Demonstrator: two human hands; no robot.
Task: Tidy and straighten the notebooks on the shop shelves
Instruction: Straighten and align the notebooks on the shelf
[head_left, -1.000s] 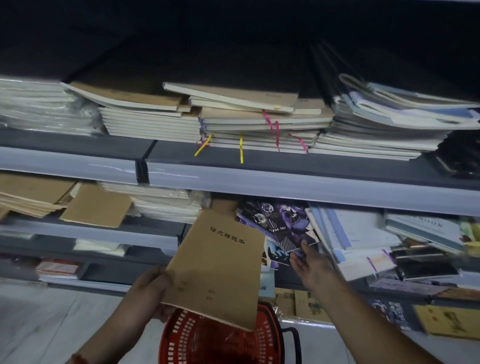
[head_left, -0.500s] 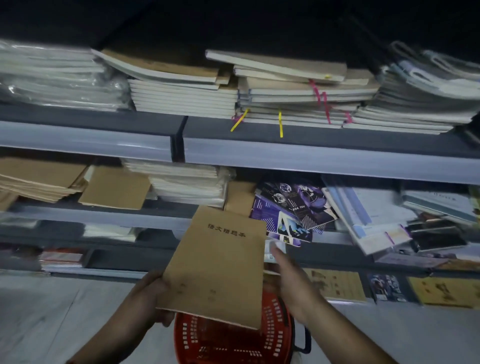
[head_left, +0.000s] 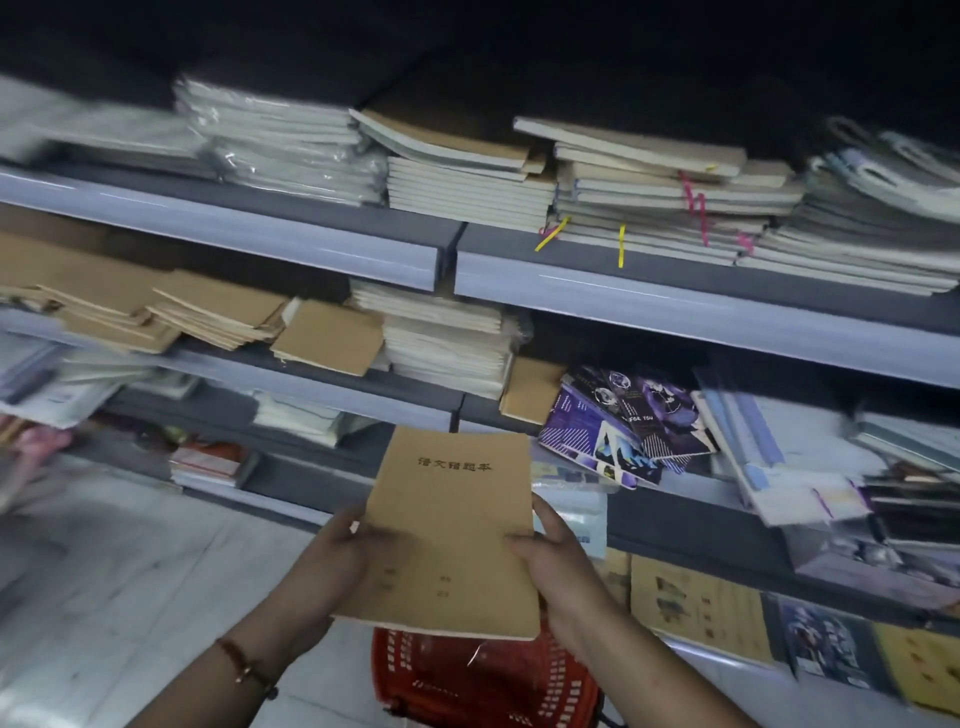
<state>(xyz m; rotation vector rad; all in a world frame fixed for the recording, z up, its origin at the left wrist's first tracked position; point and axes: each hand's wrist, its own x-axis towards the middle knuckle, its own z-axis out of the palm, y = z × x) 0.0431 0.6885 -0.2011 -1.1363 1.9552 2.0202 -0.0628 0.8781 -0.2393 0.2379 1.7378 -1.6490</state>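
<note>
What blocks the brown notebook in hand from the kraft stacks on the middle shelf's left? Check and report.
Nothing visible blocks it. Left hand and right hand grip the brown notebook in open air before the shelves. The kraft stacks lie up and left, with open space between.

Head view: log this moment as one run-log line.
left hand: holds brown notebook | right hand: holds same notebook | notebook: off shelf, above red basket | stage: not yet placed
</note>
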